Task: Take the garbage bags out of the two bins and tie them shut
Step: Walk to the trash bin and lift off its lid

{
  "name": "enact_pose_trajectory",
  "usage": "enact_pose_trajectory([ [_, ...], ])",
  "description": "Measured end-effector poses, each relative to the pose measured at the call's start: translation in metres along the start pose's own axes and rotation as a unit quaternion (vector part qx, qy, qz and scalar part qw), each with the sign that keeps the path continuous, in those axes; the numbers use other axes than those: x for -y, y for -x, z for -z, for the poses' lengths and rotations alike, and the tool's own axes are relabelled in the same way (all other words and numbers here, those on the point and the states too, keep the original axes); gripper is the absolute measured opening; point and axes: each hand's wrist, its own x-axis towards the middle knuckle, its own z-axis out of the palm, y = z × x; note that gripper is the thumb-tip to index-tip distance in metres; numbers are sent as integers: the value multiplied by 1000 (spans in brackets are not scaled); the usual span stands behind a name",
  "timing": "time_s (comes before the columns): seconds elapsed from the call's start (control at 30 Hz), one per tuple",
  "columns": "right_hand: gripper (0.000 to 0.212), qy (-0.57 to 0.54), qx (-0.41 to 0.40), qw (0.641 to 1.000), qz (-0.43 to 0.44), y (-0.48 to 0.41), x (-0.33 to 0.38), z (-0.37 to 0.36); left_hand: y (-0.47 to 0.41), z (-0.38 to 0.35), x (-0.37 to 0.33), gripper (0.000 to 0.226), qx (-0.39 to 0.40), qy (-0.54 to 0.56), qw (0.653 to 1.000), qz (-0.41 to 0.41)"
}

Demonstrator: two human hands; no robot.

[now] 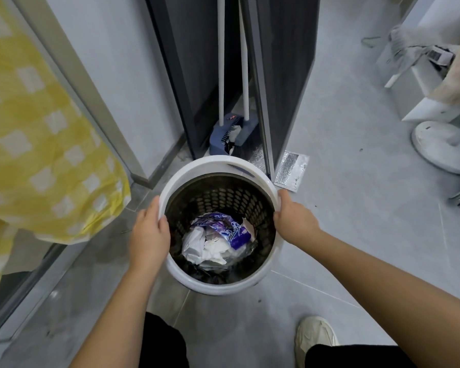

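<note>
Dark trouser legs [165, 338] and a pale shoe [315, 338] are showing along the bottom edge, on the grey tiled floor [356, 235]. Both bare forearms are reaching up from there to the middle of the frame, where the bin [197, 166] is standing: a white rim around a dark perforated basket. Behind it, at top centre, a broom [246, 131] and a dustpan [221, 134] are leaning in a dark doorway gap; a silver foil pouch [291, 171] is lying just right of the bin, a white fan base [441, 144] is sitting at the right edge, and yellow checked fabric [37, 142] is hanging at the upper left. The left hand [149, 229] is gripping the rim's left side, fingers curled over it; the right hand [295, 221] is gripping the opposite side. Inside, the dark crinkled garbage bag [197, 273] is holding white paper and a purple wrapper [237, 232].
</note>
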Motion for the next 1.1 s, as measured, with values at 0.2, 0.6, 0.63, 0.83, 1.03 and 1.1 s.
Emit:
enact_pose_trajectory([
  [0.2, 38, -48, 22, 999, 14, -7, 0, 14, -6, 11, -7, 42, 38, 90, 995, 13],
  [0.6, 28, -139, -40, 962, -231, -10, -111, 58, -7, -43, -128, 22, 158, 107, 981, -33],
  [0.63, 28, -155, -45, 956, -244, -8, -125, 59, -3, -52, -142, 20, 173, 109, 978, -28],
  [0.83, 31, -166, -96, 925, -328, 13, -210, 57, 32, -106, -198, 28, 236, 63, 964, -108],
  [1.03, 22, -158, -76, 906, -385, 23, -259, 25, 69, -169, -216, 31, 295, -41, 951, -90],
  [1.1, 14, -159, -61, 901, -399, 21, -268, 11, 74, -194, -211, 35, 321, -23, 946, -36],
])
